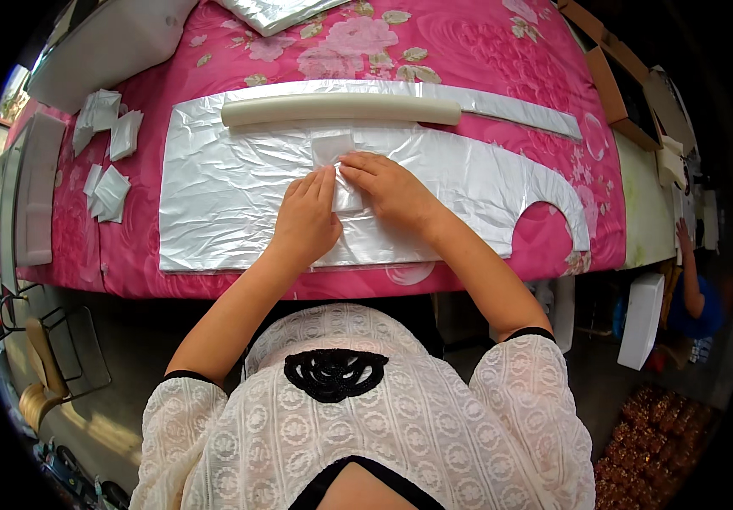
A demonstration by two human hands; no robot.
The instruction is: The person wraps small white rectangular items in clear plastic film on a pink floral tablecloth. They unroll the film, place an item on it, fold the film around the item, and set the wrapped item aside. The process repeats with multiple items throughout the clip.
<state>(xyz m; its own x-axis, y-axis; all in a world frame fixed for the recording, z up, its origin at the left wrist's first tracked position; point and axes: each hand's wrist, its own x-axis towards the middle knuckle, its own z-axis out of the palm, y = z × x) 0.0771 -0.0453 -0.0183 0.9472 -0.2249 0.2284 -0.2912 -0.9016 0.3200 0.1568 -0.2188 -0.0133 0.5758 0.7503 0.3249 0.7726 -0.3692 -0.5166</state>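
Observation:
A silvery-white plastic sheet [213, 191], shaped like an apron with a curved cutout at its right end, lies flat and wrinkled on the table. On its middle rests a small folded piece of thin plastic [332, 146]. My left hand [305, 217] closes on the left edge of this piece, fingers together. From the right, my right hand [392, 191] pinches it, fingers bent and nearly touching the left fingertips. Part of the folded plastic is hidden under my fingers. A long off-white tube [341, 109] lies across the sheet just beyond my hands.
Small folded plastic packets [111, 194] sit in piles at the left. A white foam box [111, 53] stands at the far left, and more silvery plastic [277, 10] lies at the back. Pink flowered cloth [468, 51] covers the table. Cardboard boxes [622, 89] and another person [696, 297] are at right.

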